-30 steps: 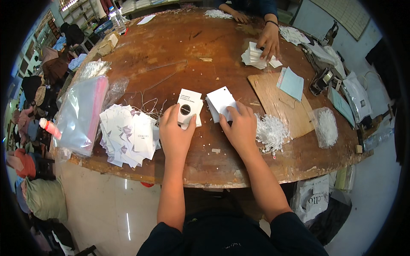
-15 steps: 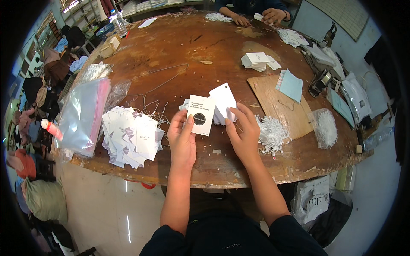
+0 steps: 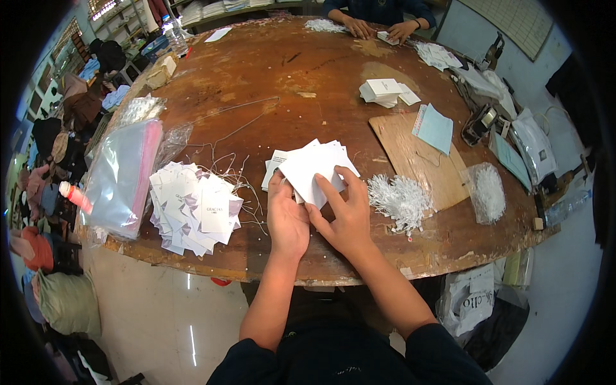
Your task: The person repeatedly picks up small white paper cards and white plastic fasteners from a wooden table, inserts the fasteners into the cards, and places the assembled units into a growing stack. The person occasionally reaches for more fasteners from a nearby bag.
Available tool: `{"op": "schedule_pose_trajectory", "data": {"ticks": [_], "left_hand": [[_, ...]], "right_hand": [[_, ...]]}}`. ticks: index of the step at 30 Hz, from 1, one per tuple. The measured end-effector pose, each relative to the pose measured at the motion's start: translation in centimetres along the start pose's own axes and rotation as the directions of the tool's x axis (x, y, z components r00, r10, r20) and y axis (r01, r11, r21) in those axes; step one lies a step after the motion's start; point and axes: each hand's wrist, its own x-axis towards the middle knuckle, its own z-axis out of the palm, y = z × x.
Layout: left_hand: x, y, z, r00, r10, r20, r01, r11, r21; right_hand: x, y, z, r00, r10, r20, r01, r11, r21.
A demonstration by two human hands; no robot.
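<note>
Our left hand grasps white cards by their lower-left edge; our right hand lays spread fingers on the top face, though we cannot tell whether it pinches. The cards sit between both hands above the bench, partly covering printed cards. Judgement: we should support from beneath, keep right-hand pressure light, and square the uneven edges without bending corners.
</note>
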Motion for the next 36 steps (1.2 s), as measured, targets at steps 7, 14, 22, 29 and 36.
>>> {"op": "schedule_pose_trajectory", "data": {"ticks": [7,14,22,29,36], "left_hand": [[-0.1,-0.3,0.3,0.998,0.059,0.021,-0.062,0.939,0.338],[-2.0,-1.0,-0.8,0.996,-0.087,-0.005,0.078,0.868,0.491],[-2.2,-1.3,-1.2,0.998,-0.062,-0.011,0.059,0.868,0.492],[-2.4,-1.4,-1.1,0.999,-0.045,-0.016,0.047,0.878,0.476],[-2.6,-1.4,-1.1,0.999,-0.037,-0.023,0.043,0.883,0.468]], "right_hand": [[0.1,1.1,0.0,0.953,0.295,-0.066,-0.249,0.889,0.385],[-0.2,2.5,-0.2,0.737,0.591,0.329,-0.580,0.302,0.757],[0.1,1.6,-0.4,0.757,0.564,0.331,-0.572,0.326,0.753],[0.1,1.7,-0.4,0.745,0.574,0.340,-0.588,0.325,0.741],[0.1,1.6,-0.4,0.742,0.578,0.341,-0.594,0.330,0.733]]}}
